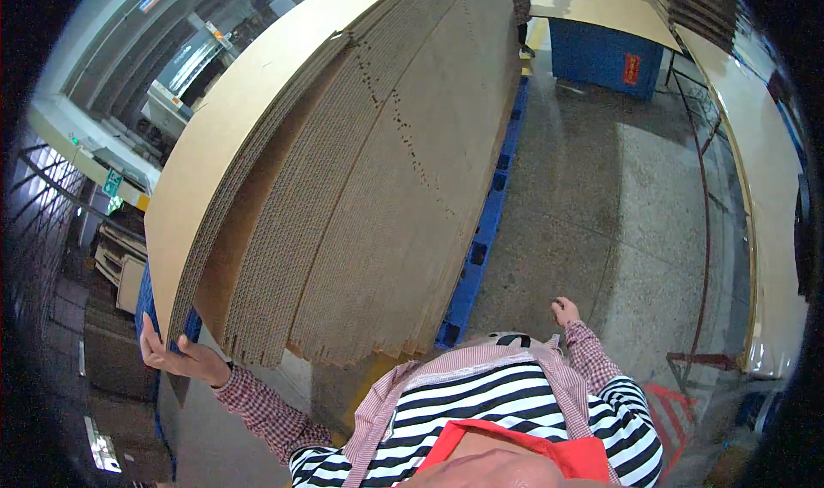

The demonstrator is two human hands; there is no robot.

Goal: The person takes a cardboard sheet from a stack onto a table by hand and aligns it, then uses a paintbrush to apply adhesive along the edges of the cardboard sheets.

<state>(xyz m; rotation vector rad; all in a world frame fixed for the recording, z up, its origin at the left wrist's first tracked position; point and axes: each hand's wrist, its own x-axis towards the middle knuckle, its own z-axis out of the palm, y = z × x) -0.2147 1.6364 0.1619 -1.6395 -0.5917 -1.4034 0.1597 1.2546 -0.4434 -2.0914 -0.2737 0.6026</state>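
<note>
A tall stack of brown corrugated cardboard sheets [395, 170] fills the middle of the head view. Its upper bundle of sheets [232, 110] is lifted at the near left, leaving a dark wedge-shaped gap above the lower sheets. My left hand [190, 361] grips the near left corner of that raised bundle, with the thumb and fingers on either side of the corner. Away from the stack, my right hand [564, 311] hangs beside my body over the floor. Its fingers are loosely curled, and nothing shows in them.
Blue pallets [468, 290] lie under the stack. At the far right, a blue box-shaped stand [605, 57] carries a cardboard sheet. A long sheet-topped table [760, 187] with a metal frame runs along the right. Another person [520, 7] stands beyond the stack.
</note>
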